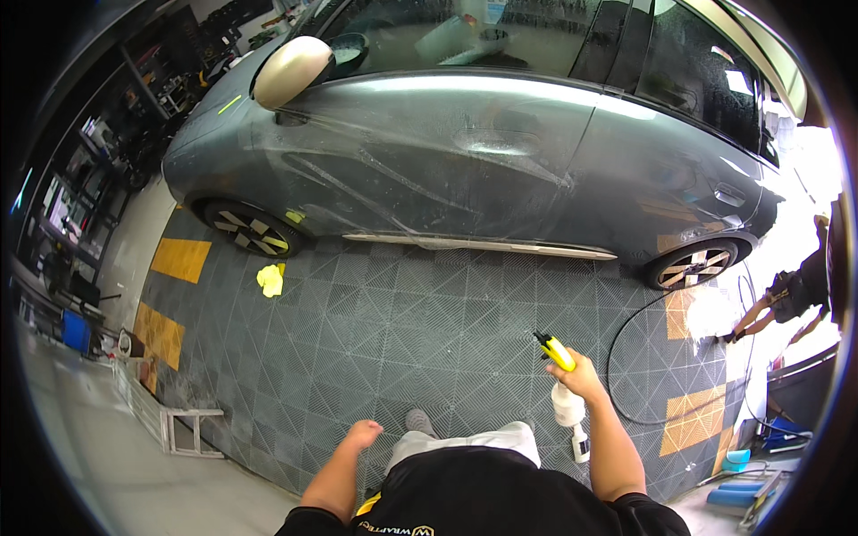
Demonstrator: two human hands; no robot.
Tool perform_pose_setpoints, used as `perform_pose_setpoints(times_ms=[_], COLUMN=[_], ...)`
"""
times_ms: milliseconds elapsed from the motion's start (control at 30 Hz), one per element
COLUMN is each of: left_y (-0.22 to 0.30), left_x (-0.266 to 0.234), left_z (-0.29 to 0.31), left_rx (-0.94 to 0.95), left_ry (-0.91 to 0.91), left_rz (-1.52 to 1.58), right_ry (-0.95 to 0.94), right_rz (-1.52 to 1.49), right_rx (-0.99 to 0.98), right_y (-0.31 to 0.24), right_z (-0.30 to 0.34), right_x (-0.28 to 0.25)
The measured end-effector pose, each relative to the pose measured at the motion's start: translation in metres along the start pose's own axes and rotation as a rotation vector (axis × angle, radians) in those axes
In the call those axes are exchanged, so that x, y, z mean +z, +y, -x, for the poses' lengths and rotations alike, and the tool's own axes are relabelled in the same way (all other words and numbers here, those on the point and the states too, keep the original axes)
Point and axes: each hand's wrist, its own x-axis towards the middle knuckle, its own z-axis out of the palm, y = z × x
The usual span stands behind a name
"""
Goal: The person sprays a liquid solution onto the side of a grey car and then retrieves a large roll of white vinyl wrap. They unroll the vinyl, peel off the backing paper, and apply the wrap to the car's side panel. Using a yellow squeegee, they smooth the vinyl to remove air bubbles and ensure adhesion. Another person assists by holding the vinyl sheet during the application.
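Note:
My right hand [582, 377] is wrapped round the neck of a white spray bottle [567, 406] with a yellow and black trigger head, its nozzle turned toward the car. Just below shows another white piece with a dark label; I cannot tell whether it belongs to the same bottle. My left hand [362, 435] hangs low near my leg, its fingers curled, with nothing seen in them. Beyond both hands stands a grey car [429, 170], side-on. Wet, clear film [384, 179] lies over its front door and fender, with long creases and loose edges.
A yellow cloth [270, 280] lies on the tiled floor [429, 330] near the front wheel. A black hose [612, 357] loops at the right. Another person [795, 286] is at the far right. A metal frame [192, 433] stands at the left, and blue items [737, 494] lie at the lower right.

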Motion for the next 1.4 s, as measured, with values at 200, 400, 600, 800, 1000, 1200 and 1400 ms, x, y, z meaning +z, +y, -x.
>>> perform_pose_setpoints(times_ms=[200,400,600,800,1000,1200,1400], left_y=[-0.063,-0.051,-0.095,-0.116,-0.115,-0.127,-0.178], left_x=[-0.100,-0.148,-0.163,-0.164,-0.258,-0.293,-0.272], left_z=[0.012,0.067,0.070,0.045,0.023,-0.014,-0.054], left_rx=[-0.183,-0.305,-0.504,-0.559,-0.185,0.530,0.519], left_ry=[0.067,0.046,-0.134,-0.421,-0.406,-0.266,-0.223], left_rz=[-0.091,-0.137,-0.060,0.404,0.162,-0.479,0.082], right_ry=[-0.021,0.014,0.286,-0.412,-0.058,-0.252,-0.364], right_rz=[-0.384,-0.631,-0.843,0.136,-0.224,-0.324,-0.047], right_rx=[0.200,0.631,0.706,0.402,0.618,0.423,0.147], right_y=[0.153,0.249,0.275,0.150,0.042,0.071,-0.009], right_z=[-0.067,-0.158,-0.186,-0.021,0.113,0.216,0.232], right_x=[0.083,0.161,0.230,0.308,0.391,0.417,0.414])
